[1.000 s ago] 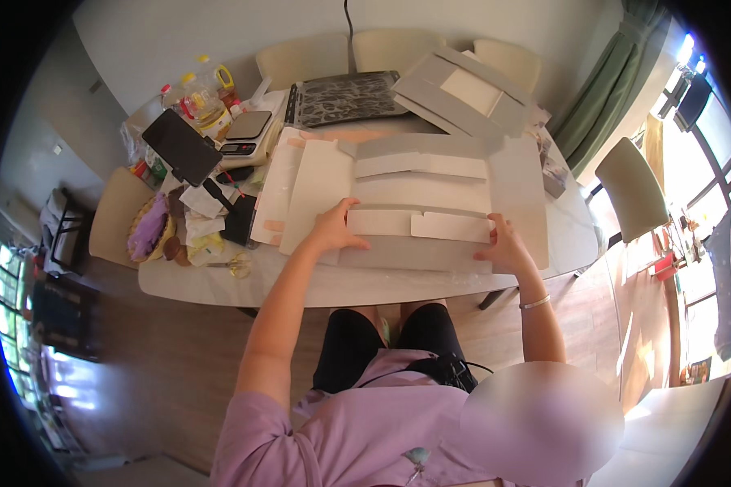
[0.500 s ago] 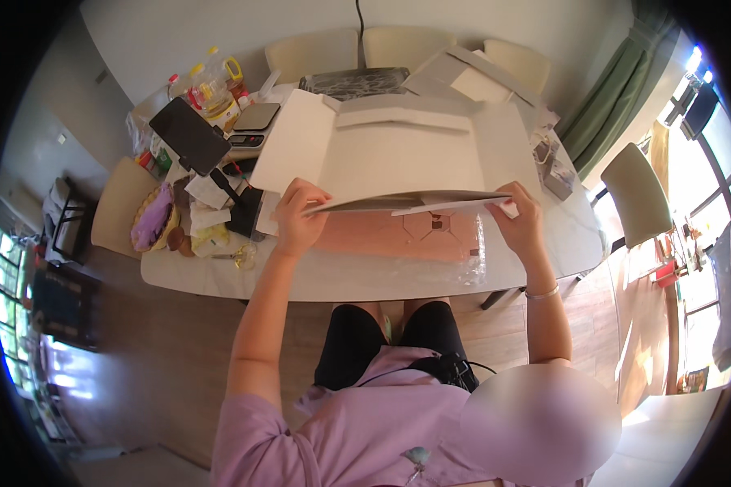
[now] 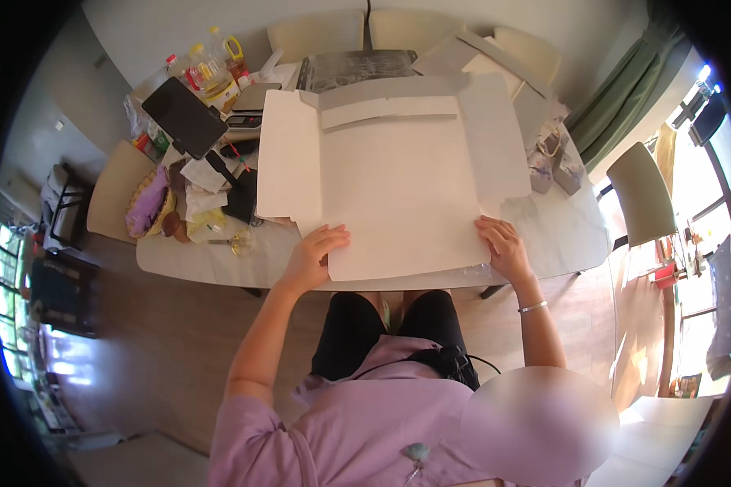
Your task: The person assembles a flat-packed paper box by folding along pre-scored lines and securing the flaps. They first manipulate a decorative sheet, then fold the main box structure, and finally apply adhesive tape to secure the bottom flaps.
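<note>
A large white cardboard box blank (image 3: 398,178), unfolded with side flaps, lies spread across the table in front of me. My left hand (image 3: 315,256) holds its near left edge, fingers on top and partly hidden below the edge. On the near right corner, my right hand (image 3: 503,246) grips the opposite edge with its fingertips over the top face; its thumb is hard to see. A raised strip (image 3: 390,122) crosses the far part of the cardboard. A little clear plastic (image 3: 477,271) shows from under the near right corner.
On the left of the marble-look table (image 3: 195,264) stand a black tablet on a stand (image 3: 185,118), oil bottles (image 3: 211,77), a basket with purple cloth (image 3: 149,203) and scissors (image 3: 240,242). Grey cardboard (image 3: 520,97) lies far right; a chair (image 3: 642,193) stands beyond the table's right side.
Both hands have come down toward me with the near panel, which was lifted and now lies flatter. The pink sheet in clear plastic beneath is now covered.
</note>
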Demonstrator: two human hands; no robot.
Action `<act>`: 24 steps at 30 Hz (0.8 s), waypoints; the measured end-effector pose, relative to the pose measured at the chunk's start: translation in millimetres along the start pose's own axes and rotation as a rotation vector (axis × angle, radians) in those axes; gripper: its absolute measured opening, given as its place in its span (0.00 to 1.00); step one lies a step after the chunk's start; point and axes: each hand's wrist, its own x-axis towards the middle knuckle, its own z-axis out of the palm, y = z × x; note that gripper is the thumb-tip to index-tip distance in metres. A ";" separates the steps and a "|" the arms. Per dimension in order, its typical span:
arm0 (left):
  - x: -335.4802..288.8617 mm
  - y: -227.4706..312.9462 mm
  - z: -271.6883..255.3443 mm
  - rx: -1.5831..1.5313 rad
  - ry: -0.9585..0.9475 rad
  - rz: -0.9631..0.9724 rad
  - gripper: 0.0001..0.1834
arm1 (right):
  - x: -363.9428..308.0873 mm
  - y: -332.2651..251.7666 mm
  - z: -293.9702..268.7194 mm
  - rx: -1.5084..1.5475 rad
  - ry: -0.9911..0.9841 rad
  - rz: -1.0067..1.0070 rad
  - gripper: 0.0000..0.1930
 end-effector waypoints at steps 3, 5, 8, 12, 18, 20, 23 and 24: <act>-5.5 5.8 -2.4 0.020 -0.070 -0.058 0.22 | -3.2 -4.0 -3.3 -0.019 -0.026 -0.005 0.08; -7.8 9.2 -3.2 0.029 -0.093 -0.076 0.24 | -6.0 -6.7 -4.5 -0.014 -0.019 0.002 0.09; -8.3 17.7 -5.0 0.030 -0.097 -0.094 0.28 | -9.2 -10.8 -7.1 0.004 -0.005 0.018 0.11; -11.1 26.1 -5.0 0.066 -0.071 -0.093 0.30 | -12.3 -14.8 -10.1 0.045 0.012 0.030 0.14; -12.8 45.3 -2.4 0.197 -0.077 -0.031 0.32 | -14.0 -24.7 -22.6 0.127 -0.087 0.083 0.22; -12.3 49.9 3.8 0.231 -0.078 -0.030 0.32 | -10.4 -36.6 -29.6 0.097 -0.196 0.067 0.26; -11.3 56.3 14.2 0.313 -0.084 -0.050 0.32 | -4.3 -54.2 -35.7 -0.008 -0.383 0.067 0.31; -10.1 58.8 15.1 0.346 -0.103 -0.069 0.32 | -3.4 -59.9 -37.2 -0.053 -0.450 0.074 0.32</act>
